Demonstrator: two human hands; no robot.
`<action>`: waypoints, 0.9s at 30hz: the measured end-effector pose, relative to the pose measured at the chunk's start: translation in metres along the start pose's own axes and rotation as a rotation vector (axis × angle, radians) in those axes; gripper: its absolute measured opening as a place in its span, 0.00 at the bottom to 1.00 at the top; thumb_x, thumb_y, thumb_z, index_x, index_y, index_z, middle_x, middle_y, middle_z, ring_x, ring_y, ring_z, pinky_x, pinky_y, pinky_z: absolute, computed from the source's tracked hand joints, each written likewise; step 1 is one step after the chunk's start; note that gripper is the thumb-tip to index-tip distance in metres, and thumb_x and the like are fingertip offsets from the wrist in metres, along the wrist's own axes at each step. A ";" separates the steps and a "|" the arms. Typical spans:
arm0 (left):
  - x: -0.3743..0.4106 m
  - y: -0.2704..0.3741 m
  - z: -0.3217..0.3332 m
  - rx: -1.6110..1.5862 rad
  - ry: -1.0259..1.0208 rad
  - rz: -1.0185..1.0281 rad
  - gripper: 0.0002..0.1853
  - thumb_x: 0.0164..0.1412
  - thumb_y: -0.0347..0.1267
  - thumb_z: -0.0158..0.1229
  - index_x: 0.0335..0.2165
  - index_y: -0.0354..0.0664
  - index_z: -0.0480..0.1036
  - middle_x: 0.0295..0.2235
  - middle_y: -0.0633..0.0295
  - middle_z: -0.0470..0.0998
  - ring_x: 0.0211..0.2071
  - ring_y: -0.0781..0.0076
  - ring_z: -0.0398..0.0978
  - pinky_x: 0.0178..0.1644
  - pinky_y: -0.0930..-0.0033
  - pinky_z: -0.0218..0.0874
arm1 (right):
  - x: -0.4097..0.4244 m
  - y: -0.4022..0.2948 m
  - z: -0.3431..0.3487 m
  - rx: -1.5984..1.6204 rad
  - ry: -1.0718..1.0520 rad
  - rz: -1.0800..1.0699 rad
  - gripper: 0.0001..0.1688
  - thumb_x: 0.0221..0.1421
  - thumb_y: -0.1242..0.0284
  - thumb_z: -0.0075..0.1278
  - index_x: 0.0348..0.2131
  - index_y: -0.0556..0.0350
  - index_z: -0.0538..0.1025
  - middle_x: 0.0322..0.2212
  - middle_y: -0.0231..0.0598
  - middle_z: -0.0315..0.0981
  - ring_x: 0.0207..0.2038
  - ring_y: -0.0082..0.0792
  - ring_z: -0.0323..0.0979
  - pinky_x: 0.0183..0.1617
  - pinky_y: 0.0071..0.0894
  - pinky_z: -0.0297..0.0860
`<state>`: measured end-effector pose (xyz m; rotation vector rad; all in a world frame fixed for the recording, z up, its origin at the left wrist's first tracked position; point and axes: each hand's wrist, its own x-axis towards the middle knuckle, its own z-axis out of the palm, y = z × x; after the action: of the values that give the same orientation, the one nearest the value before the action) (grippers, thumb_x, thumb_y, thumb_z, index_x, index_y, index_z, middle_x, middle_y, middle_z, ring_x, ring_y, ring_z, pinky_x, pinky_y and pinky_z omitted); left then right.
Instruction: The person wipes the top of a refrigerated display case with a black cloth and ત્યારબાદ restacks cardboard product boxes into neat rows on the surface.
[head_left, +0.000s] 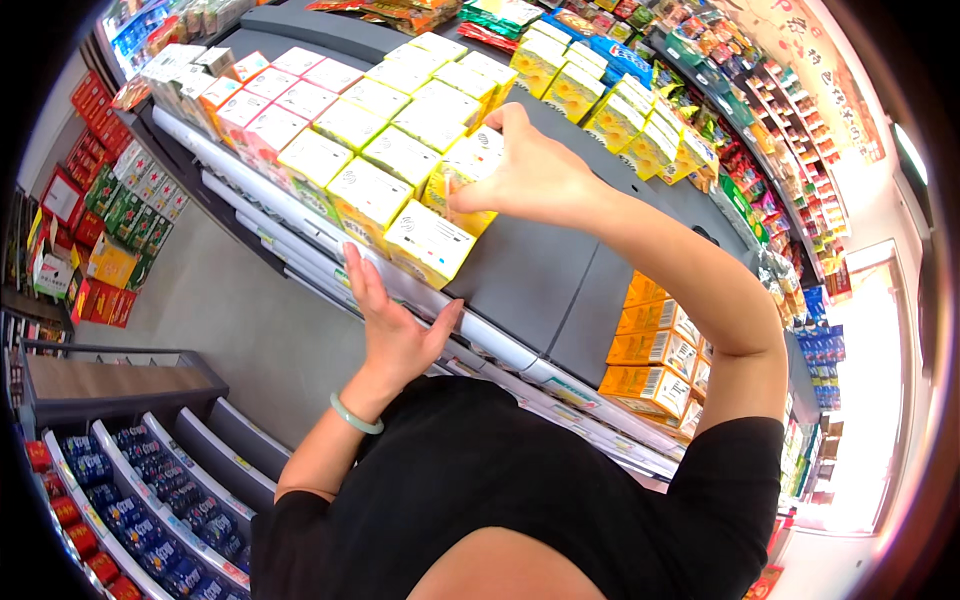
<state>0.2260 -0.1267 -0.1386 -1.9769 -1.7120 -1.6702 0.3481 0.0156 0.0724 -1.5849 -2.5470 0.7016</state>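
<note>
My right hand (540, 176) reaches across the shelf top, thumb and fingers on two sides of a yellow drink carton (475, 154) at the right end of a block of cartons. Another yellow carton (431, 236) stands at the front corner, just nearer to me. More yellow cartons (349, 124) fill the block, tightly packed in rows, with pink-and-white cartons (277, 129) to their left. My left hand (394, 322), a pale green bangle (356, 415) on its wrist, is spread beside the white front edge of the shelf (487, 330), holding nothing.
Orange cartons (645, 352) stand at the right end of the grey shelf top (540, 262). Yellow cartons with flower prints (574, 86) line its far side, before racks of snack bags (750, 195). Lower left, a shelf unit (112, 375) holds blue cans (161, 555). Stacked boxes (112, 262) stand beyond the aisle floor.
</note>
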 end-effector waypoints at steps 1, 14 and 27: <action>-0.001 0.000 0.001 0.002 -0.004 -0.010 0.69 0.47 0.38 0.73 0.66 0.34 0.24 0.66 0.29 0.26 0.69 0.33 0.28 0.70 0.41 0.25 | 0.002 0.004 0.005 0.019 0.027 -0.023 0.63 0.37 0.43 0.62 0.59 0.70 0.58 0.48 0.58 0.72 0.50 0.47 0.74 0.53 0.36 0.69; 0.009 0.011 0.006 -0.005 -0.092 -0.016 0.63 0.52 0.38 0.69 0.67 0.31 0.28 0.66 0.29 0.25 0.69 0.34 0.24 0.70 0.42 0.30 | 0.036 0.105 -0.054 -0.204 0.268 -0.199 0.53 0.58 0.39 0.47 0.62 0.67 0.60 0.61 0.61 0.53 0.66 0.52 0.51 0.68 0.45 0.52; 0.029 0.008 -0.018 0.076 0.013 0.170 0.55 0.60 0.42 0.60 0.66 0.31 0.30 0.68 0.36 0.25 0.70 0.40 0.25 0.69 0.41 0.27 | 0.038 0.268 -0.079 -0.577 0.229 0.163 0.68 0.46 0.41 0.58 0.66 0.70 0.47 0.67 0.64 0.39 0.71 0.56 0.38 0.72 0.46 0.45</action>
<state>0.2143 -0.1213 -0.1065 -2.0086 -1.5306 -1.5362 0.5770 0.1746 0.0270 -1.8996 -2.5961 -0.2386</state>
